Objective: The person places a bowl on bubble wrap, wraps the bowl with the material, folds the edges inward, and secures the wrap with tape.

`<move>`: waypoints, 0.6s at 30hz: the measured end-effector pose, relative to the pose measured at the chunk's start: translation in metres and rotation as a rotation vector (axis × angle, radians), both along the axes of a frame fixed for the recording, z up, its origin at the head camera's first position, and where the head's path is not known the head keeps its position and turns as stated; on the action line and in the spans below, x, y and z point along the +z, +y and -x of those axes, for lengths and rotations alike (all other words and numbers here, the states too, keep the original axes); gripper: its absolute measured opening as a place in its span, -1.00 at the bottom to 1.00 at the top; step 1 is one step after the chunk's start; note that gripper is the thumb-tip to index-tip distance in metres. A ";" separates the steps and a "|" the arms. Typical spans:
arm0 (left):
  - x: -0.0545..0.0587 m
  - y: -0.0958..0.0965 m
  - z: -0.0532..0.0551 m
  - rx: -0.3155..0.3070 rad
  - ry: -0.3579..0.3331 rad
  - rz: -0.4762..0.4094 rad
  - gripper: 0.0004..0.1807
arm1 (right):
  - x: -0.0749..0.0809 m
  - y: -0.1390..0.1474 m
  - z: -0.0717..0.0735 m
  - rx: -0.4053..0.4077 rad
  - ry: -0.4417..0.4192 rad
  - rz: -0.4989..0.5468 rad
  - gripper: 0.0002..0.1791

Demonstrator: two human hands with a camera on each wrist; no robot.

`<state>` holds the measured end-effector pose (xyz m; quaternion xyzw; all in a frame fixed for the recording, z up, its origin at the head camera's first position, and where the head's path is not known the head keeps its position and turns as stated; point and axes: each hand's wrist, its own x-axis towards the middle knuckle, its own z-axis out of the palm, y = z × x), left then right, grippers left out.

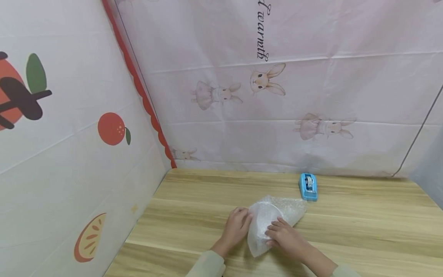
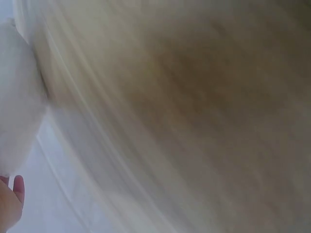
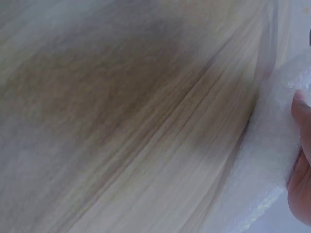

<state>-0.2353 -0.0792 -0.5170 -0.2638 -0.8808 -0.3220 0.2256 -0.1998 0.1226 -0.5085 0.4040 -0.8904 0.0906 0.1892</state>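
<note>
A sheet of bubble wrap point(image 1: 292, 207) lies folded around a round white item point(image 1: 264, 215), whose curved rim shows through the film. Whether it is a plate or a bowl cannot be told. At the left edge of the wrap, my left hand point(image 1: 238, 225) pinches the film with bent fingers. My right hand point(image 1: 285, 238) grips the bundle at its near right side, fingers over the top. In the right wrist view the thumb of that hand point(image 3: 301, 145) presses against the wrap point(image 3: 265, 150). Only a small part of my left hand point(image 2: 9, 204) shows in the left wrist view, below the pale wrap point(image 2: 19, 107).
A blue tape dispenser point(image 1: 308, 187) with a roll of tape stands behind the wrap, close to its far right corner. The wood-grain table point(image 1: 363, 223) ends at a rabbit-print cloth point(image 1: 242, 142) at the back and a fruit-print cloth point(image 1: 69, 173) at the left.
</note>
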 end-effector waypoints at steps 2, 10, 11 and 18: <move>0.000 0.004 0.001 0.030 -0.001 -0.008 -0.80 | -0.001 0.000 0.000 0.002 -0.001 0.005 -0.76; 0.000 0.019 0.003 0.174 0.075 0.010 -0.86 | -0.003 0.000 0.002 0.021 0.065 0.020 -0.77; 0.000 0.021 0.002 0.198 0.063 0.011 -0.85 | -0.003 0.000 0.002 0.022 0.066 0.021 -0.77; 0.001 0.033 -0.003 0.314 -0.028 -0.028 -0.70 | -0.004 0.000 0.002 0.020 0.073 0.023 -0.78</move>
